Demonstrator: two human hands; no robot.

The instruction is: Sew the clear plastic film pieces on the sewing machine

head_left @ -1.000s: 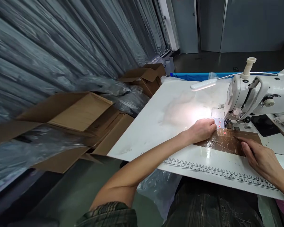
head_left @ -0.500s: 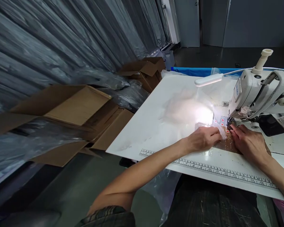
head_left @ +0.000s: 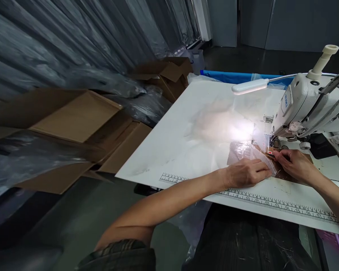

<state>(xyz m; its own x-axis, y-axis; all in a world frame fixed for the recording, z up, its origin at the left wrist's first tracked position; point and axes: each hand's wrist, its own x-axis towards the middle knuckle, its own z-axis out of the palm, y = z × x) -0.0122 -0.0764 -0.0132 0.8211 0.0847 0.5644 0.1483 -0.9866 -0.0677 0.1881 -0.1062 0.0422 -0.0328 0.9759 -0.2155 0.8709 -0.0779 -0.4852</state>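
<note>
A brown glossy sheet (head_left: 238, 152) in clear plastic lies on the white sewing table (head_left: 186, 131), under the head of the white sewing machine (head_left: 307, 105). My left hand (head_left: 247, 173) rests on the sheet's near edge, its fingers together and pinching the clear plastic. Just right of it, my right hand (head_left: 293, 163) grips the sheet close to the needle, fingers curled. The needle area itself is partly hidden by my fingers.
A white lamp (head_left: 250, 86) on a gooseneck lights the table. A printed ruler (head_left: 271, 205) runs along the table's near edge. Open cardboard boxes (head_left: 79, 120) and grey plastic sheeting (head_left: 73, 45) stand to the left. A blue strip (head_left: 231, 76) lies behind the table.
My right hand has moved left from the sheet's right end up to the needle. My left hand has drawn back toward me with the plastic. The view has swung slightly right.
</note>
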